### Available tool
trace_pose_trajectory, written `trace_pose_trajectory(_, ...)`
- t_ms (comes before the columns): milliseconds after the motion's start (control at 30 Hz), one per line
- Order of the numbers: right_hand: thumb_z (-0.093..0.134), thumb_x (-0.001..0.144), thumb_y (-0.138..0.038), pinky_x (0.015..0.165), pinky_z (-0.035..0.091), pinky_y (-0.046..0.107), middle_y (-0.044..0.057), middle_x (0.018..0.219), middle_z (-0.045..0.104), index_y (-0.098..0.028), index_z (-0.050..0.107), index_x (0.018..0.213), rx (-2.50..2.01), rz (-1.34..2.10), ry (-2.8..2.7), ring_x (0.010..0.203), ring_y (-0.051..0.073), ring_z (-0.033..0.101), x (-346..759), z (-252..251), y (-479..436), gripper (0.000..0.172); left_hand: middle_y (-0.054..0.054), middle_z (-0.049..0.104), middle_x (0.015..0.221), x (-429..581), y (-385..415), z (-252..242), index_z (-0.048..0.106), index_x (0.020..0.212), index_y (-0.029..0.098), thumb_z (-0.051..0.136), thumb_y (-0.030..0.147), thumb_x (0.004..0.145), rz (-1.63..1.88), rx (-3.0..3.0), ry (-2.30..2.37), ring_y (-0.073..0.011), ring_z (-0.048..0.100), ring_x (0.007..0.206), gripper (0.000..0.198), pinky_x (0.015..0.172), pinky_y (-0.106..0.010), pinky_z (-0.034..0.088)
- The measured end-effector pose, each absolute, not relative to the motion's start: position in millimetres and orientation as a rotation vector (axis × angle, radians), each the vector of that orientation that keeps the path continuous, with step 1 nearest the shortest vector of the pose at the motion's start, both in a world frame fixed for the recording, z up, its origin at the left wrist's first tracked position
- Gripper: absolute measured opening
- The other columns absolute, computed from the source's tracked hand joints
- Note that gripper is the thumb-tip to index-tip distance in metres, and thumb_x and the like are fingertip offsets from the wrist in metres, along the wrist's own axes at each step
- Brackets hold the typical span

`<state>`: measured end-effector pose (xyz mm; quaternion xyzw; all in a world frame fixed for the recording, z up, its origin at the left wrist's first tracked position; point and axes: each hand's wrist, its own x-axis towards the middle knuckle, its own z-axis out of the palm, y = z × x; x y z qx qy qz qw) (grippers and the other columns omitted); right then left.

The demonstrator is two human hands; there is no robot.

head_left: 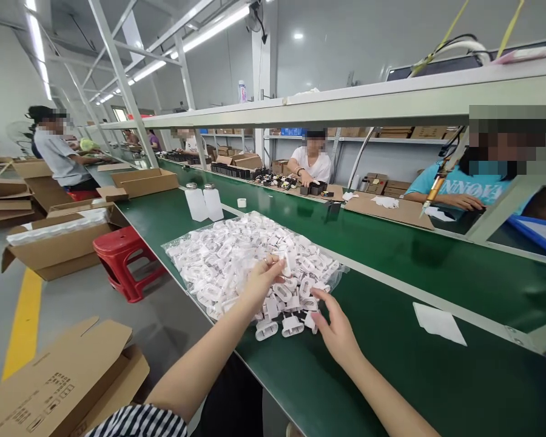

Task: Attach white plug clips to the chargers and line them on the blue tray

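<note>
A large heap of white plastic plug adapters lies on a clear plastic bag on the green bench. My left hand is over the heap's near right side, its fingers closed on one white plug adapter. Lower and to the right, my right hand is beside the heap's edge with thumb and fingers apart. A white adapter is right by its thumb; whether they touch I cannot tell. Two loose adapters, one at the front and another beside it, show their oval recessed faces.
Two white bottles stand behind the heap. A white cloth lies on the green bench at right. Left of the bench are a red stool and cardboard boxes. Several people sit or stand along the line; an overhead shelf crosses above.
</note>
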<state>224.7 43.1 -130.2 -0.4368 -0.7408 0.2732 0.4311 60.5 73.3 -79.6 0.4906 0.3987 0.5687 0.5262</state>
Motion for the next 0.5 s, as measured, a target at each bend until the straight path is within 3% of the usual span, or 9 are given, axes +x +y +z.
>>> trace_pose_trajectory(67,0.029,0.074,-0.056,0.063,0.043,0.035,0.009,0.082,0.056,-0.017,0.042,0.099,-0.998,1.050,-1.591,0.068,0.019,0.053,226,-122,41,0.047,0.002,0.046,0.064,72,57,-86,0.046,0.070,0.015,0.056,0.038,0.063,1.350,1.114,0.849,-0.0093,0.049,0.059,0.026,0.055,-0.020,0.039)
trace_pose_trajectory(167,0.036,0.071,-0.058,0.046,0.038,0.025,0.001,0.060,0.051,-0.017,0.042,0.095,-0.855,1.438,-1.335,0.045,0.010,0.044,228,-109,37,0.048,0.001,0.048,0.066,90,35,-98,0.050,0.071,0.015,0.054,0.034,0.067,1.355,1.145,0.825,-0.0086,0.047,0.058,0.020,0.055,-0.021,0.040)
trace_pose_trajectory(267,0.049,0.063,-0.059,0.040,0.033,0.021,-0.002,0.057,0.047,-0.017,0.043,0.096,-0.875,1.619,-1.346,0.042,0.008,0.041,234,-99,36,0.054,-0.001,0.049,0.069,104,17,-111,0.054,0.072,0.016,0.049,0.024,0.073,1.470,1.517,0.954,-0.0098,0.047,0.062,0.010,0.058,-0.023,0.040)
trace_pose_trajectory(367,0.056,0.057,-0.056,0.043,0.037,0.023,-0.002,0.060,0.048,-0.016,0.045,0.096,-1.049,1.713,-1.502,0.047,0.010,0.046,242,-92,36,0.057,-0.003,0.049,0.074,111,5,-123,0.056,0.078,0.018,0.045,0.014,0.075,1.639,2.059,1.092,-0.0108,0.047,0.068,0.013,0.061,-0.024,0.040)
trace_pose_trajectory(500,0.061,0.060,-0.040,0.055,0.039,0.023,-0.001,0.064,0.051,-0.016,0.051,0.085,-1.218,1.746,-1.664,0.058,0.011,0.049,251,-89,38,0.036,-0.003,0.051,0.075,113,0,-135,0.055,0.081,0.020,0.045,0.009,0.074,1.600,2.374,1.154,-0.0115,0.047,0.069,0.017,0.059,-0.023,0.041)
